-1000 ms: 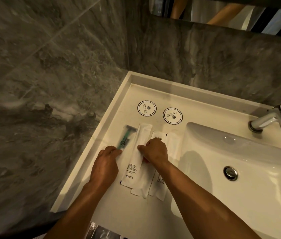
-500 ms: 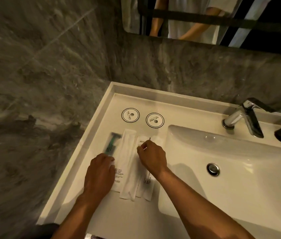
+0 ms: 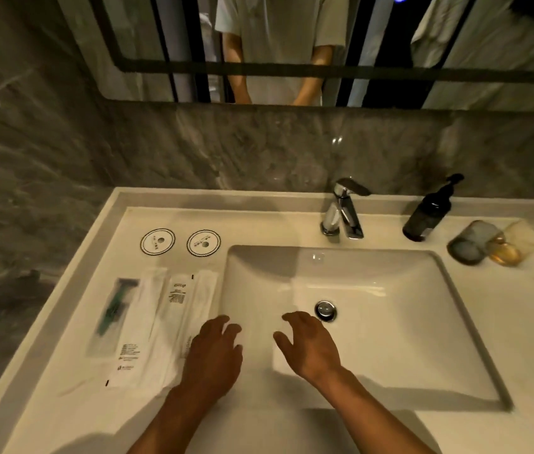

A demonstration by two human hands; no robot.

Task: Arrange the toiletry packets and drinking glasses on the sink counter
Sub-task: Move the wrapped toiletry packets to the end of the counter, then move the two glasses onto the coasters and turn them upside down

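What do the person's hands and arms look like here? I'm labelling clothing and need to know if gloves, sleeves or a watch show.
The left hand and right hand are bare: no gloves, and no rings visible. Both forearms are uncovered, with no sleeve, watch or bracelet showing up to the frame edge.

Hotel-style bathroom: white rectangular ceramic basin [image 3: 390, 322], chrome tap [image 3: 342, 211], black-framed wall mirror [image 3: 292, 69], sealed white toiletry packets [image 3: 147, 322].

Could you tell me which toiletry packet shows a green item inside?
The leftmost packet, clear, with a green razor visible; the other packets are white.
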